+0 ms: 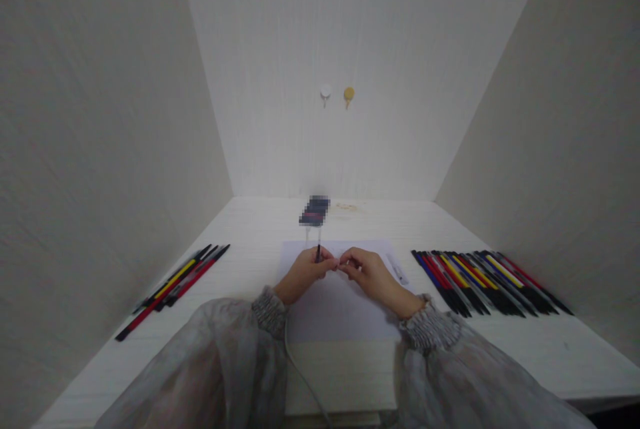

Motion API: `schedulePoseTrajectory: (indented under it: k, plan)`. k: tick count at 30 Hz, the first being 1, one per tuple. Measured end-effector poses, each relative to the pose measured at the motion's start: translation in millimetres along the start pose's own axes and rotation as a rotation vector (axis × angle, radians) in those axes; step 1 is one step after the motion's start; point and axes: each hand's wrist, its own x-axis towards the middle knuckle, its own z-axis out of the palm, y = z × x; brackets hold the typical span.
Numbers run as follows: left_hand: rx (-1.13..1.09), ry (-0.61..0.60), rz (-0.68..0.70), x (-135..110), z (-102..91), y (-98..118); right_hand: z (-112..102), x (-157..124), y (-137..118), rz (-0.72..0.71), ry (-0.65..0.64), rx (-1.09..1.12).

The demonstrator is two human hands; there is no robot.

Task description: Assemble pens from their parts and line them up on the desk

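Over a sheet of white paper (345, 319), my two hands meet with their fingertips nearly touching. My left hand (307, 269) is closed on a slim pen (319, 252), which stands nearly upright between the fingers. It has a clear upper part and a dark part lower down. My right hand (367, 274) is pinched just to the right of the left fingertips. Whatever lies between its thumb and finger is too small to make out.
Several pens and markers (175, 279) lie in a loose pile on the left. A long row of pens (485, 279) lies on the right. A blurred-out dark object (315, 211) is behind the paper. A small clear item (399, 270) rests at the paper's right edge. A cable (305, 379) runs along the front.
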Motion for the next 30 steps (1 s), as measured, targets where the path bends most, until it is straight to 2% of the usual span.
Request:
schedulePoseTrajectory:
  k: [4, 8, 13, 24, 30]
  plan:
    - [-0.066, 0.115, 0.05, 1.8, -2.7, 2.0, -2.0, 1.5, 5.7, 0.109, 0.042, 0.153]
    - [-0.129, 0.147, 0.079, 2.7, -3.9, 4.4, -0.4, 1.8, 9.7, 0.091, 0.026, 0.19]
    - [-0.192, 0.116, 0.06, 1.4, -1.8, 5.7, 2.3, 2.2, 9.4, 0.032, 0.025, 0.218]
    - [-0.084, 0.066, 0.034, -0.7, -0.7, 6.3, 2.7, 1.0, 6.9, 0.04, 0.008, 0.178]
    - [-0.071, 0.012, 0.038, -0.4, -0.6, 0.8, 8.4, 1.4, 4.5, 0.141, 0.005, 0.31]
